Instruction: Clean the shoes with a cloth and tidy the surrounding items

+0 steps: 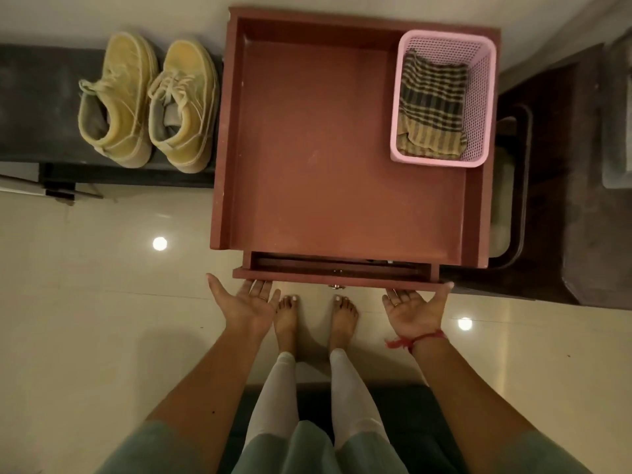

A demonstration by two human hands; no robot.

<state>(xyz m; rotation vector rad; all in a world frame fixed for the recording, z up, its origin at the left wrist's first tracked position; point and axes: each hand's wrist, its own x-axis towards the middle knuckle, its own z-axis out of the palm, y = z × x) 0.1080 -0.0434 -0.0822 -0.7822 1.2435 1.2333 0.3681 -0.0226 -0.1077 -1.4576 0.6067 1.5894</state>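
2 yellow shoes (184,97), striped cloth (432,107) (in pink basket (480,97))

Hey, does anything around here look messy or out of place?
The drawer under the red-brown tabletop stands partly open, with the left hand and right hand palm-up at its front edge. The yellow shoes look dusty, laces loose. The striped cloth lies crumpled in the pink basket.
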